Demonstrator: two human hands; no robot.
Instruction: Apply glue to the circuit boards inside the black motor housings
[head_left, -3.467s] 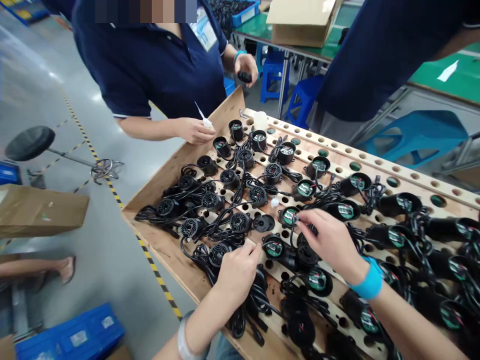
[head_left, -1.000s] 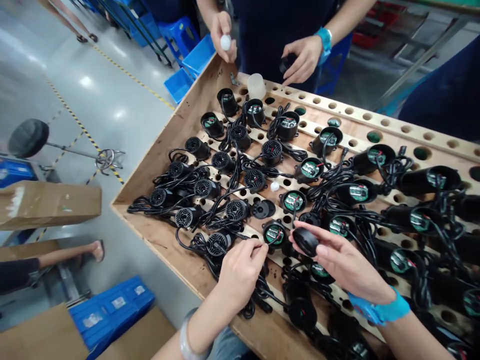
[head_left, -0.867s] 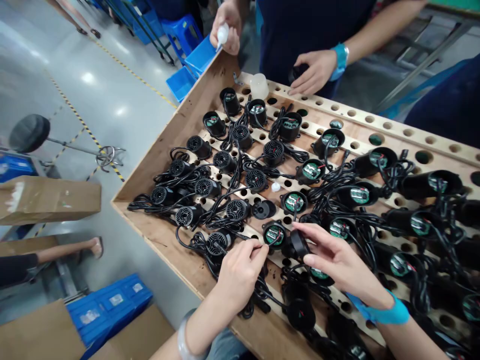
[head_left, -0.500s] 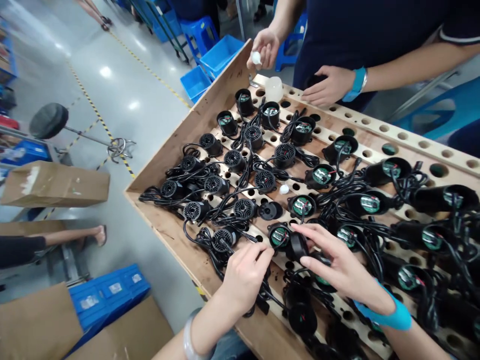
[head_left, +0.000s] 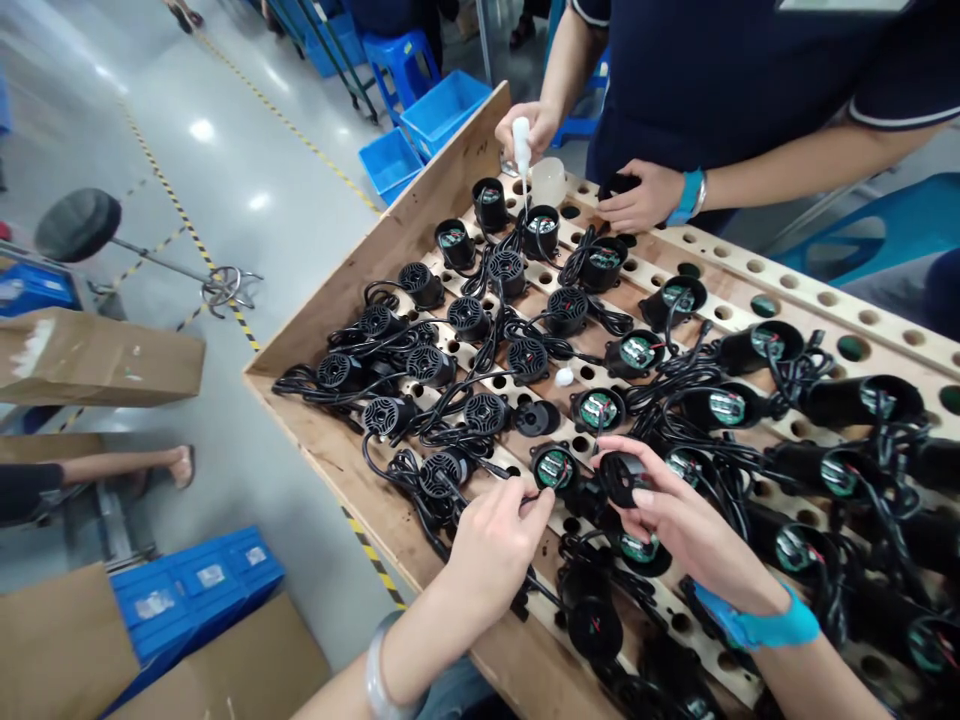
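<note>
My right hand (head_left: pixel 679 520) holds a round black grille cap (head_left: pixel 619 477) between thumb and fingers, just right of an open black pump unit (head_left: pixel 554 468) with a green circuit board inside. My left hand (head_left: pixel 496 542) pinches a thin black wire beside that unit's left rim. Both hands hover over a wooden rack (head_left: pixel 330 470) drilled with holes, where several black pump units stand with tangled black cables. The units at left wear grille caps; those at right show green boards.
Across the rack a person in a dark shirt holds a white squeeze bottle (head_left: pixel 520 140) over a far unit, the other hand (head_left: pixel 642 196) resting on the rack. A loose black cap (head_left: pixel 534 419) lies mid-rack. Blue bins (head_left: pixel 439 105), a stool (head_left: pixel 75 222) and cardboard boxes (head_left: pixel 97 355) stand on the floor.
My right hand picked a black cap from the rack and now holds it lifted beside the open unit. The person opposite brought the white bottle down over the far units. My left hand stayed put.
</note>
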